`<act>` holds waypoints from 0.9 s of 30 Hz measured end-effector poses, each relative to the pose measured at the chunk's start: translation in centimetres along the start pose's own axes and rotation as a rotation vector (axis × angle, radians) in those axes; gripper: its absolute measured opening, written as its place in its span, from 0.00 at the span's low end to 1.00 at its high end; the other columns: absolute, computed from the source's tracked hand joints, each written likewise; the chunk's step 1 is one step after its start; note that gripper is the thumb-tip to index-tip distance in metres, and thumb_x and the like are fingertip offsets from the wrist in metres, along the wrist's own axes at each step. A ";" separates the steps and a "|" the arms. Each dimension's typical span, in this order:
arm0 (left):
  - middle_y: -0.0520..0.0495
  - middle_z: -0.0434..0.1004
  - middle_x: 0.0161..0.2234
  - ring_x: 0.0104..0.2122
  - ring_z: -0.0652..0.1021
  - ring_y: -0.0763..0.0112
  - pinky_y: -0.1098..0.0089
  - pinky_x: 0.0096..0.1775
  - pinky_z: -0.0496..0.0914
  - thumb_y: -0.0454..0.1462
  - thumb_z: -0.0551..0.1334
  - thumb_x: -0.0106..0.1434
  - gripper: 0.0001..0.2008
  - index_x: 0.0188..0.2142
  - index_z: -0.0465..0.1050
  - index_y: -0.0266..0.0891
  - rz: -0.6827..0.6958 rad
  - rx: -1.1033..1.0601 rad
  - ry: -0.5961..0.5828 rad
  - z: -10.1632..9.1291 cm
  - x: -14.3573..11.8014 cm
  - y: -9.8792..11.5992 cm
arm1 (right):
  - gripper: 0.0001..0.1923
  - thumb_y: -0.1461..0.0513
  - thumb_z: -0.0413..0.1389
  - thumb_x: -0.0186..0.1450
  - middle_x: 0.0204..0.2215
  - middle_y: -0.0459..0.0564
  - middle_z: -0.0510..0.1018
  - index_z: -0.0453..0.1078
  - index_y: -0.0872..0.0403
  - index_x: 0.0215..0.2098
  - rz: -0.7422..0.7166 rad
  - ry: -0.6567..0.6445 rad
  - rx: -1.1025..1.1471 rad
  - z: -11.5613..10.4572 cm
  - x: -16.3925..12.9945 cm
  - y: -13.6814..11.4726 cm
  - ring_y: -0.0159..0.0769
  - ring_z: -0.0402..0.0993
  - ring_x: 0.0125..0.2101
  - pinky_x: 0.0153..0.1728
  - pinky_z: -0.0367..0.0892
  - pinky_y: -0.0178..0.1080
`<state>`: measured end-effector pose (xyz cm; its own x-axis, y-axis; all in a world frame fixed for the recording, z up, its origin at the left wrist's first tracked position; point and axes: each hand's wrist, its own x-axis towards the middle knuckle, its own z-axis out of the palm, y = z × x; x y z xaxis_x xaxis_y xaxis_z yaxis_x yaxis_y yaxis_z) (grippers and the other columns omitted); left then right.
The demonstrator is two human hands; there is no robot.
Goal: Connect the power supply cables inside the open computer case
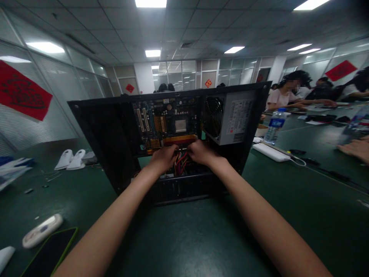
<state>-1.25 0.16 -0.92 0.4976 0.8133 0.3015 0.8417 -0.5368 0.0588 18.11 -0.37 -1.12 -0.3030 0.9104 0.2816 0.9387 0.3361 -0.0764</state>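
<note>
A black computer case [98, 130] stands open-sided on the table in front of me. Inside it are a motherboard [173, 111] with a bare processor socket [180, 125], several memory slots [178, 139] and a grey power supply [238, 115] with a fan at the upper right. Both of my hands reach in at the board's lower edge. My left hand [165, 157] and my right hand [201, 152] are curled closed, a small gap apart. Whatever their fingertips pinch is hidden. Between and below them hang bundled coloured cables [181, 163].
On the green table [184, 238] lie a phone [52, 250] and a white oval device [42, 231] at the near left. To the right are a water bottle [275, 126], a white power strip [271, 152] and cords. Other people sit along the right side; one person's hand [356, 148] shows at the edge.
</note>
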 end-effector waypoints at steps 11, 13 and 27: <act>0.51 0.81 0.37 0.37 0.81 0.63 0.69 0.36 0.68 0.39 0.60 0.65 0.09 0.45 0.71 0.46 -0.101 -0.120 0.048 0.6 1.0 0.0 | 0.14 0.66 0.52 0.68 0.39 0.62 0.82 0.80 0.59 0.41 -0.028 -0.007 -0.052 -0.4 -0.4 -0.3 0.45 0.79 0.41 0.37 0.67 0.37; 0.51 0.81 0.36 0.37 0.80 0.63 0.69 0.35 0.67 0.39 0.60 0.64 0.09 0.45 0.71 0.46 -0.090 -0.148 0.063 0.8 1.0 -0.2 | 0.14 0.66 0.52 0.68 0.40 0.61 0.82 0.80 0.58 0.42 -0.020 -0.009 -0.039 -0.3 -0.4 -0.2 0.45 0.79 0.41 0.36 0.67 0.37; 0.50 0.82 0.41 0.41 0.81 0.59 0.66 0.39 0.69 0.39 0.60 0.63 0.10 0.45 0.73 0.49 -0.165 -0.070 0.070 0.5 1.1 0.4 | 0.13 0.67 0.52 0.69 0.39 0.61 0.82 0.80 0.58 0.40 0.013 -0.019 -0.050 -0.6 -0.4 -0.7 0.44 0.79 0.40 0.36 0.66 0.36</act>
<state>-0.24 0.94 -1.08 0.3363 0.8754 0.3472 0.8930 -0.4135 0.1777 17.72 -1.13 -0.65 -0.2930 0.9194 0.2625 0.9497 0.3117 -0.0317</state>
